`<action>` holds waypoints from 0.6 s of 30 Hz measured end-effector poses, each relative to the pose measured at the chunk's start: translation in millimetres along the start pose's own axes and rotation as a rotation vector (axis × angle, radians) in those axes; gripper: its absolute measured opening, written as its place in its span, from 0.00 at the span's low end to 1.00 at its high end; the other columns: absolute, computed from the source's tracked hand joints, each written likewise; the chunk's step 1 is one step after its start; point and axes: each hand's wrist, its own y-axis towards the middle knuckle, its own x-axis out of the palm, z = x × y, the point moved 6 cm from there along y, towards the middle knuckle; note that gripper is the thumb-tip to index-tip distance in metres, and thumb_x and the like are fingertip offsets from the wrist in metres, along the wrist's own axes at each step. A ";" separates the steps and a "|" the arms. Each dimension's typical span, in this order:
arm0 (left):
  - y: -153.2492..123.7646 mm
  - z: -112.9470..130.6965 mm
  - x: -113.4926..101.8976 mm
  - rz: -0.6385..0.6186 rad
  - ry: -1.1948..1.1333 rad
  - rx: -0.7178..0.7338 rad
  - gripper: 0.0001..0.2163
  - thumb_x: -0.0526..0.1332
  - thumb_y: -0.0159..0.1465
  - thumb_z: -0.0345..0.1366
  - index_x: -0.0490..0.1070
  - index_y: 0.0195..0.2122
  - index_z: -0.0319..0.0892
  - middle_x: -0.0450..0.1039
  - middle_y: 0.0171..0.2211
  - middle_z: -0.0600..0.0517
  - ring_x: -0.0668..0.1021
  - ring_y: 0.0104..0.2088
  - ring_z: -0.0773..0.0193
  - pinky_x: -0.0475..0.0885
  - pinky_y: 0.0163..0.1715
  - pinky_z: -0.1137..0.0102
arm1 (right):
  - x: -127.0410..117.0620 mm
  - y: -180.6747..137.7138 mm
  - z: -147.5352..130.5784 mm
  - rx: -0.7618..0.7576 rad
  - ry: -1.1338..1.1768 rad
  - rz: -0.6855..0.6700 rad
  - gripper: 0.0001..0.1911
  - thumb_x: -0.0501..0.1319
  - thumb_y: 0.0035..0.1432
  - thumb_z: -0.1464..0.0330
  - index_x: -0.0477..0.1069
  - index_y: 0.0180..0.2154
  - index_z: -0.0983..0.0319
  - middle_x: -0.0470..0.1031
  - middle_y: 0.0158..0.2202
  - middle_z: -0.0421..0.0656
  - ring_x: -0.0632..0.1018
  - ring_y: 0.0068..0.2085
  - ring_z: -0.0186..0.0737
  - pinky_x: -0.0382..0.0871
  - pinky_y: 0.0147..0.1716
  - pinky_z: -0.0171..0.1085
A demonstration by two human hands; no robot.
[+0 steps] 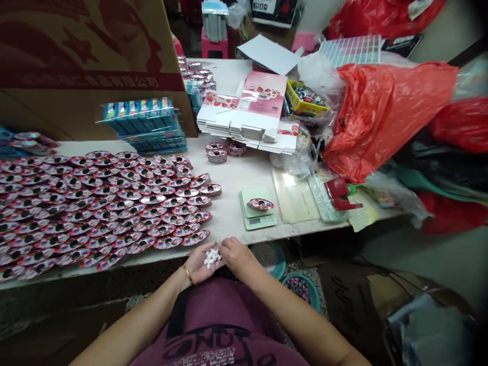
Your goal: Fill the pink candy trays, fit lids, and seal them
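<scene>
White pellets cupped in my palm at the edge of the packing table.

My left hand (199, 265) lies palm-up and open just in front of the table (229, 213), cradling a small heap of white pellets (212, 257), flat, I judge, so that none roll off. My right hand (235, 254) touches it from the right, fingers curled in over the heap; whether they pinch any I cannot tell. On the table, rows of round tins (107, 203) lie left of the hands, and a small scale (258, 213) bearing one tin (261, 204) stands just beyond them to the right.
</scene>
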 end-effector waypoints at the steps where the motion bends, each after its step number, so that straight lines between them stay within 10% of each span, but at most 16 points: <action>1: -0.3 -0.3 -0.3 0.010 -0.002 0.001 0.06 0.53 0.58 0.31 0.67 0.29 0.33 0.72 0.27 0.48 0.75 0.29 0.65 0.70 0.34 0.67 | 1.7 -1.7 -0.4 -0.001 0.000 0.004 0.07 0.50 0.57 0.72 0.66 0.34 0.64 0.66 0.33 0.44 0.64 0.36 0.38 0.63 0.33 0.34; 18: 21.7 9.0 30.7 0.006 0.118 -0.008 0.07 0.53 0.56 0.27 0.69 0.30 0.31 0.73 0.25 0.46 0.75 0.28 0.65 0.71 0.32 0.70 | -2.7 -7.1 37.6 0.103 0.223 0.209 0.07 0.52 0.55 0.72 0.68 0.34 0.64 0.68 0.37 0.45 0.67 0.39 0.36 0.64 0.39 0.35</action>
